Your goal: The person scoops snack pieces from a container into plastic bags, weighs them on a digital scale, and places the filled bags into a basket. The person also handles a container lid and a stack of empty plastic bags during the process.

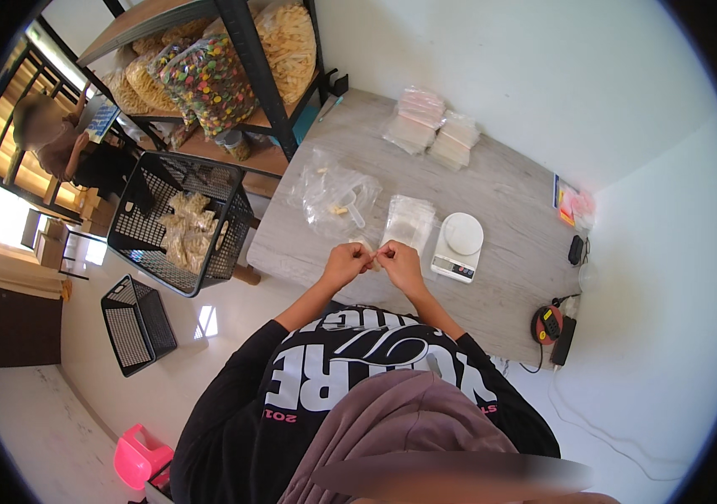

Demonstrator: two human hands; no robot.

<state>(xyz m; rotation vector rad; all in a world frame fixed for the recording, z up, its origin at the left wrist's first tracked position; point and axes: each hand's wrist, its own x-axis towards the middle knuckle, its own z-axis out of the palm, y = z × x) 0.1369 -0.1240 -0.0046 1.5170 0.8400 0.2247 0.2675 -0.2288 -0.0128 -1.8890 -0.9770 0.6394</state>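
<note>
Over on the far left, another person is sitting by a railing, busy with something of their own. Nearer, a black wire basket [180,220] is standing beside the counter [501,286], holding a heap of small filled packets [183,228]; a second, smaller wire basket [136,323] is lying on the floor below it, and a pink stool [141,458] is sitting near the person's feet. Behind the basket, a black shelf rack [245,50] is carrying big bags of coloured and pale snacks [207,80].

On the counter, a large clear bag [337,200] is lying open with only a few pale pieces showing inside. The person is standing at the near edge, bringing both hands together over it. The left hand [346,264] and right hand [400,262] are almost touching, fingertips pinched on a small clear packet [374,254] held between them; I can't tell what is in it.

Just past the hands, a stack of empty little bags [409,220] is waiting, and to its right a small white scale [459,245] is sitting with nothing on its pan. Farther back, more bundles of bags [432,130] are lying unused. At the right end are a black and red gadget [550,323] and its cord.

Judging by this, a good many packets are already done, the loose stock is running low, and plenty of empty bags are left.
</note>
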